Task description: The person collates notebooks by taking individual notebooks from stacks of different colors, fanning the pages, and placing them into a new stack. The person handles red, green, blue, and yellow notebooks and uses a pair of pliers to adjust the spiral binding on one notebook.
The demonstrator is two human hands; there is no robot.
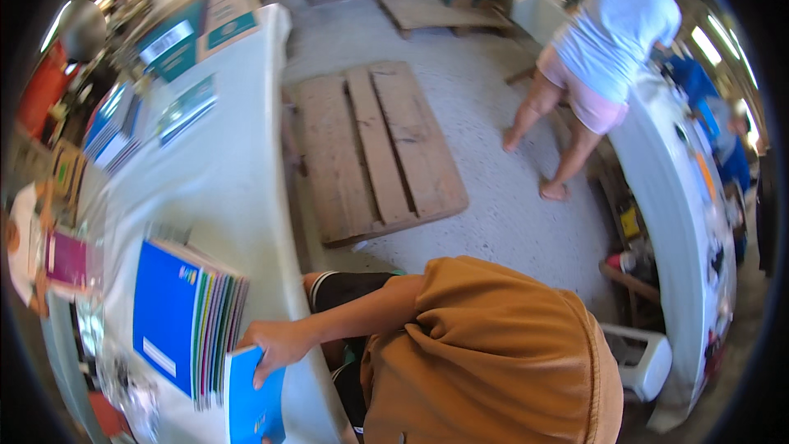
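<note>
My right hand (pixel 278 349) is closed on the upper edge of a light blue notebook (pixel 249 403), its thumb lying across the cover. The notebook is held upright over the white-covered table (pixel 246 164). Of my left hand (pixel 267 441), only a fingertip shows at the bottom rim, by the notebook's lower end; the rest is out of the picture. Just left of the held notebook stands a stack of notebooks (pixel 168 312) with a dark blue front cover and edges in several colours.
More notebooks (pixel 119 127) and a flat pack (pixel 187 107) lie farther up the table, near a green and brown carton (pixel 193 33). A person across the table holds a purple notebook (pixel 66 261). Beyond a wooden pallet (pixel 378 148), another person (pixel 608 41) stands at the right-hand table (pixel 657 148).
</note>
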